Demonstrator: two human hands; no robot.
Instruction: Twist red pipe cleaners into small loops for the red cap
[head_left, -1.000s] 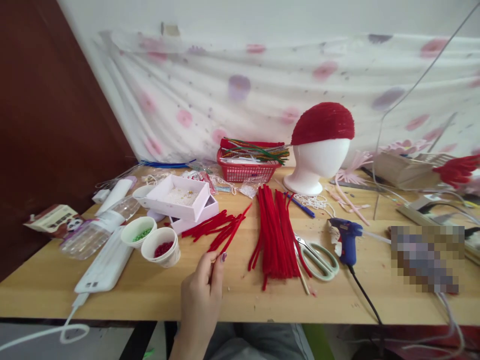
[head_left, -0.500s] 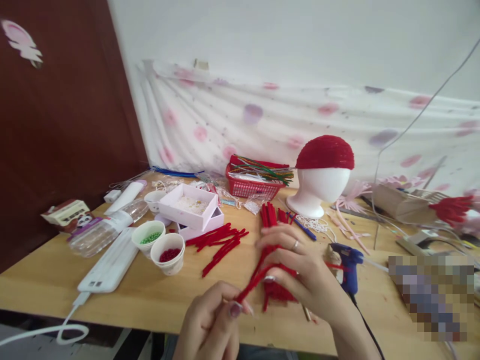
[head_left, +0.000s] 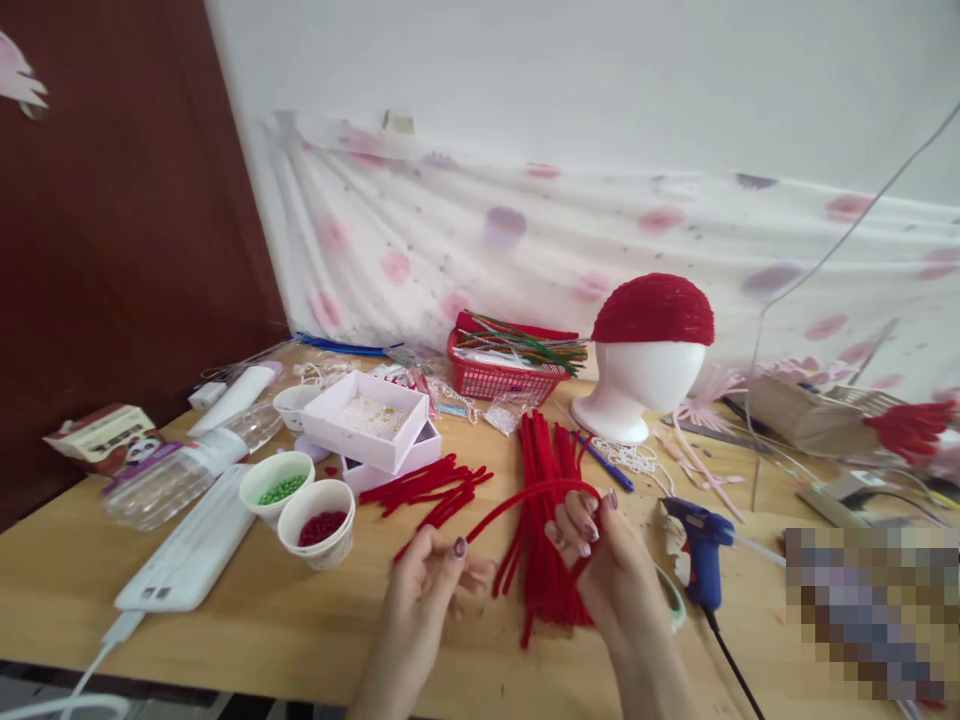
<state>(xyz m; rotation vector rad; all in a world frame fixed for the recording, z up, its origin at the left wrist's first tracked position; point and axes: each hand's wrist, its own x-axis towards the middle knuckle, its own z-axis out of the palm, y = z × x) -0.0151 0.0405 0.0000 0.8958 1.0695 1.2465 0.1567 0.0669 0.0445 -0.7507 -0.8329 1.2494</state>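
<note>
A single red pipe cleaner point(head_left: 525, 492) bows upward between my two hands above the table. My left hand point(head_left: 426, 590) pinches it near its left end, thumb against the fingers. Curled fingers of my right hand point(head_left: 604, 550) grip its other end, palm partly turned toward me. Beneath and behind my right hand lies a thick bundle of red pipe cleaners point(head_left: 536, 560); the hand covers part of its right side. A smaller loose group of red pipe cleaners point(head_left: 442, 482) rests beyond my left hand.
Left: paper cups of green beads point(head_left: 281, 488) and red beads point(head_left: 322, 528), a white power strip point(head_left: 187, 550), white boxes point(head_left: 397, 440). Behind: a red basket point(head_left: 510, 382) and a foam head point(head_left: 645, 380) with a red cap. Right: a blue glue gun point(head_left: 703, 550) with a cord.
My hands have moved apart and the pipe cleaner now arches between them. My right hand has turned over and shifted off the bundle's upper part. The view has tilted slightly.
</note>
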